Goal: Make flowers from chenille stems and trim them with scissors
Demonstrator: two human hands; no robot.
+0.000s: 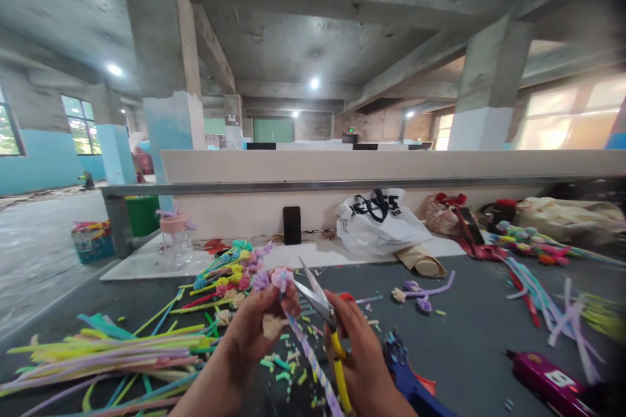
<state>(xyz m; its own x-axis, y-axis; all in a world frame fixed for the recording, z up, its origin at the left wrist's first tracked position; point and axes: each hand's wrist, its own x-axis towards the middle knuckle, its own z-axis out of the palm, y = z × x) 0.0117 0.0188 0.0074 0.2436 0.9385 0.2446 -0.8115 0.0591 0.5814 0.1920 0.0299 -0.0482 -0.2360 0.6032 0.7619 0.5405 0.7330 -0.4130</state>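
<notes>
My left hand (249, 326) pinches a pipe-cleaner stem with a pink flower (282, 279) and a lilac flower (260, 281) at its top. From the flowers a twisted lilac and white stem (312, 358) runs down between my hands. A cream piece (272, 326) hangs by my left palm. My right hand (359, 352) is closed round scissors with yellow handles (338, 365). The scissors' blades (315, 296) stand apart, pointing up and left beside the pink flower.
Loose pipe cleaners (112, 358) and finished flowers (235, 283) lie at left. Clippings (288, 365) litter the middle. A phone (292, 225), a white bag (381, 225) and a clear cup (176, 244) stand behind. A blue tool (411, 384) and purple tool (548, 378) lie at right.
</notes>
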